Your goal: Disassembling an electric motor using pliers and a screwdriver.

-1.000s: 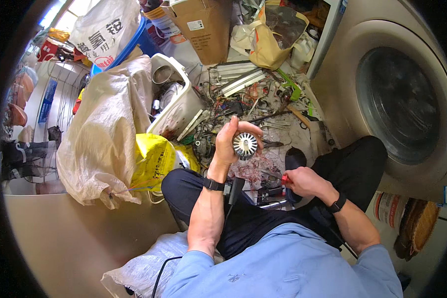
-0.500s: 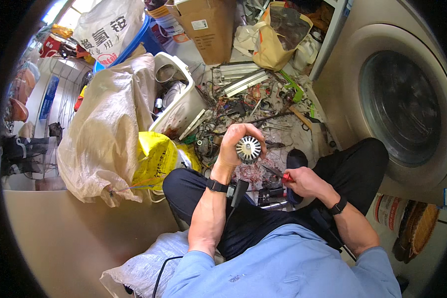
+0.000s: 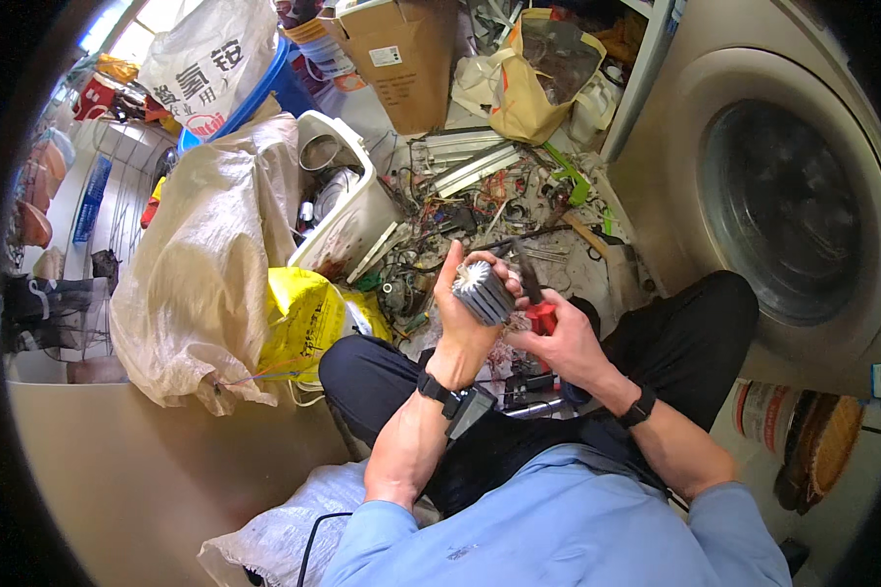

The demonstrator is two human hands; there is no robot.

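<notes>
My left hand (image 3: 465, 340) is wrapped round a grey metal heat sink (image 3: 487, 296), a ribbed cylinder with a ring of fins at its end. It is tilted, so both the finned end and the ribbed side show. My right hand (image 3: 570, 344) is closed on red-handled pliers (image 3: 541, 315), close beside the heat sink. The dark jaws point up and away from me; whether they touch the heat sink, I cannot tell. Below both hands, between my legs, lie dark parts and a shiny metal tube (image 3: 535, 409).
Wires, metal strips and small scrap parts (image 3: 460, 210) cover the floor ahead. A wooden-handled hammer (image 3: 585, 233) lies among them. On the left stand a white bin (image 3: 347, 235), a woven sack (image 3: 201, 264) and a yellow bag (image 3: 303, 313). A washing machine (image 3: 675, 196) stands on the right.
My left hand has turned the heat sink from end-on to tilted, showing its side. My right hand has moved up and left with the pliers, whose jaws now point away from me.
</notes>
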